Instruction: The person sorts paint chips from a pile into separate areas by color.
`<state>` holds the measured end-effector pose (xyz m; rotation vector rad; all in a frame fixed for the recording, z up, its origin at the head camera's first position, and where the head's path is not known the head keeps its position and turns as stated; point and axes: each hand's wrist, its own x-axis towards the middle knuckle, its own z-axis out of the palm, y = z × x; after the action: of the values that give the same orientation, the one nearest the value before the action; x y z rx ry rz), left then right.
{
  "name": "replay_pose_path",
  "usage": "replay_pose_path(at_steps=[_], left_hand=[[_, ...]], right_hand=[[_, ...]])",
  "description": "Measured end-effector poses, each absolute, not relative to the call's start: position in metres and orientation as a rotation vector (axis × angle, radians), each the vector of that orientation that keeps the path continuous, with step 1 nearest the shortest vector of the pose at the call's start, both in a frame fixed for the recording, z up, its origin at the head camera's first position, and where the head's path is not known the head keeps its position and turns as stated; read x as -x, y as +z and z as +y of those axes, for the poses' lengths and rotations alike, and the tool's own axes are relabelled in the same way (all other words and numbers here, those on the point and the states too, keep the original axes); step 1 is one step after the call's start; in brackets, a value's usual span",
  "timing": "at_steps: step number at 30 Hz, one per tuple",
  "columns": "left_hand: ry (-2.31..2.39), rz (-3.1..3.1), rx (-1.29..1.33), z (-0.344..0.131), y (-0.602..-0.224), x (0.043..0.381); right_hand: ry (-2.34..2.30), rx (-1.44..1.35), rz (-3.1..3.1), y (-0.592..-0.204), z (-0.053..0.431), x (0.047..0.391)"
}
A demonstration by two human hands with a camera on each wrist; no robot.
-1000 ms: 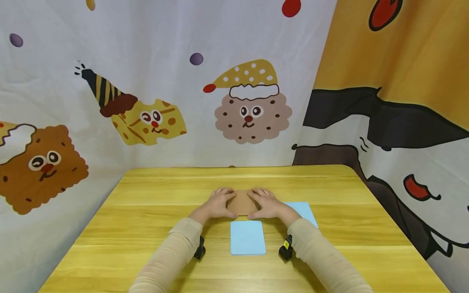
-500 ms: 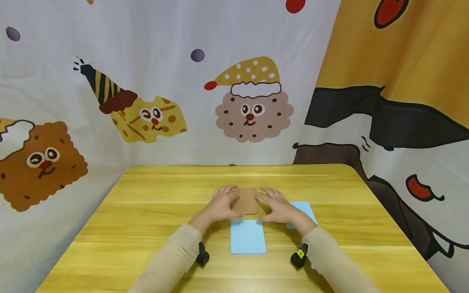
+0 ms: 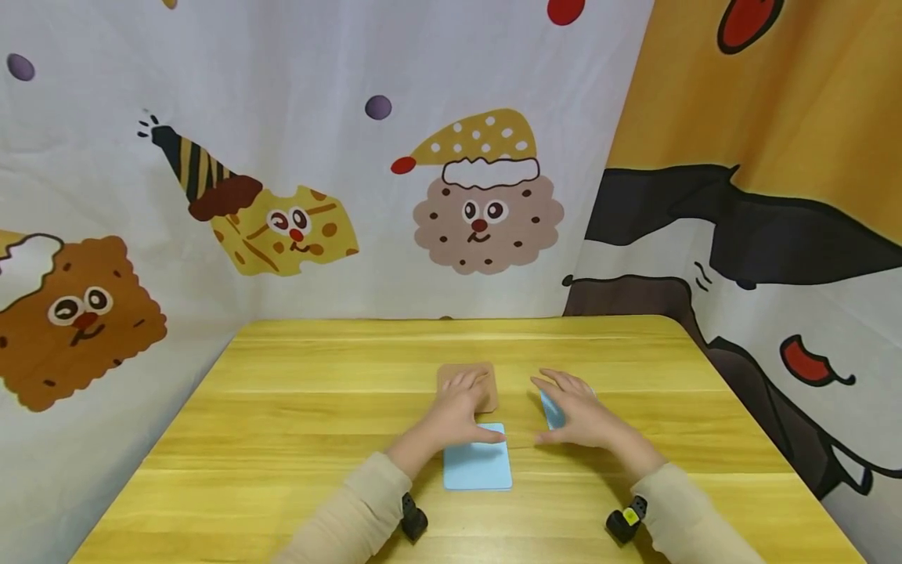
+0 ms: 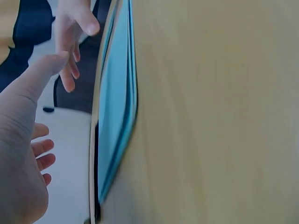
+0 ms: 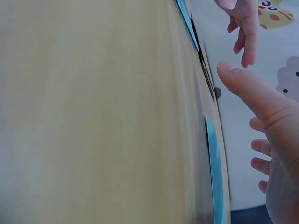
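Both hands hover over the table with fingers spread and nothing between them. My left hand (image 3: 454, 415) is above a brown square card (image 3: 489, 401) and the far part of a light blue square stack (image 3: 478, 471); its fingers hide some of both. In the left wrist view the blue stack (image 4: 114, 93) shows several thin layers. To the right, my right hand (image 3: 581, 413) reaches over another light blue square (image 3: 553, 412), mostly covered by the hand. Whether the fingers touch it I cannot tell. The right wrist view shows that blue piece (image 5: 215, 172) lying flat.
The wood-grain table (image 3: 296, 423) extends on all sides of the cards. Behind it hangs a white curtain (image 3: 317, 94) with cartoon biscuits, and a darker printed part stands to the right. A small black camera is strapped to each wrist.
Both hands have come away from the sides of the brown card, which stays on the table. The right hand has moved right over the other blue square; the left has come nearer the front stack.
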<state>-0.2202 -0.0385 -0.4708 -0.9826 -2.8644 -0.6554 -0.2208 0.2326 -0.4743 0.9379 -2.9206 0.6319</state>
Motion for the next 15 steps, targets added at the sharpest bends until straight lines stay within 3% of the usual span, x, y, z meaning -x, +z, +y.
replay_pose_path(at_steps=[15], left_hand=[[-0.596,-2.891,0.986,0.032,-0.478,0.212]], right_hand=[[0.6,-0.882,-2.909,-0.478,0.291,0.213]])
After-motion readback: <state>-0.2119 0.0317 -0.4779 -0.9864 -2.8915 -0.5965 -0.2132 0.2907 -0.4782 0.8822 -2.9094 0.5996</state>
